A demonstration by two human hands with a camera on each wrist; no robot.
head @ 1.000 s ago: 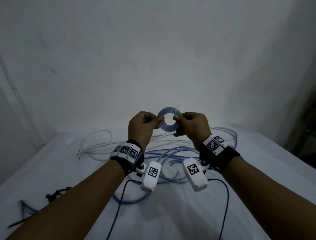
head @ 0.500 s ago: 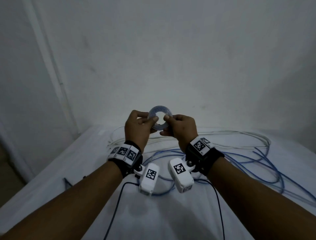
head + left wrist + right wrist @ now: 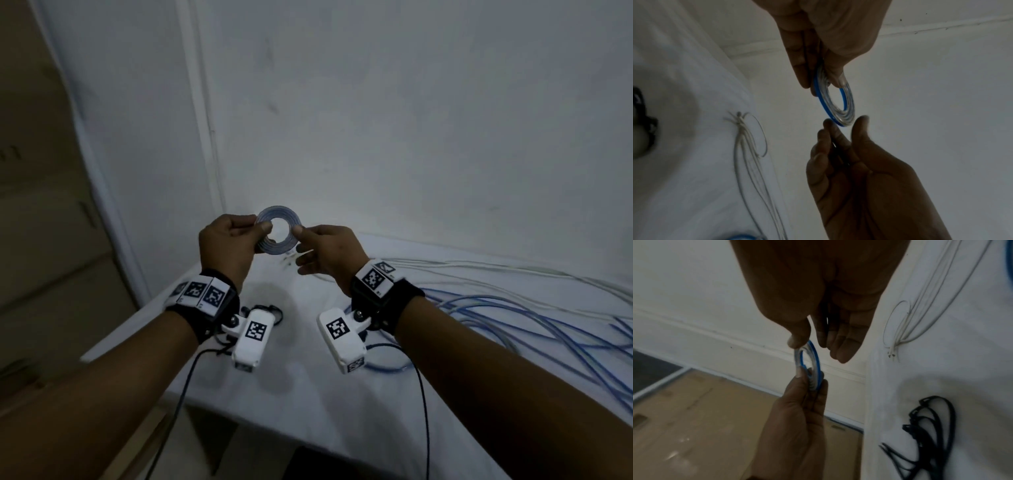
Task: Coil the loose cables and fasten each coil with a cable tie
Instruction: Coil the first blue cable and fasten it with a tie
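Observation:
A small flat coil (image 3: 274, 247) of clear and blue cable is held up above the table's far left corner. My left hand (image 3: 255, 233) pinches its left side between thumb and fingers, as the left wrist view shows on the coil (image 3: 849, 113). Beside its right rim my right hand (image 3: 310, 245) has the thumb against the rim, fingers straight and apart from it. In the right wrist view the coil (image 3: 816, 360) sits between the right thumb and the left hand (image 3: 803, 410). Loose blue cables (image 3: 513, 318) and white cables (image 3: 513, 270) sprawl over the table's right part.
A white cloth covers the table (image 3: 308, 394), whose left edge lies under my left forearm. Black cable ties (image 3: 931, 426) lie on the cloth below my hands. White cable ends (image 3: 742, 129) lie near the corner. The wall stands close behind; brown flooring (image 3: 51, 257) is at left.
Both hands carried the coil left, toward the table's left corner, and the view swung with them. My right hand went from pinching the coil to only touching its rim with straight fingers.

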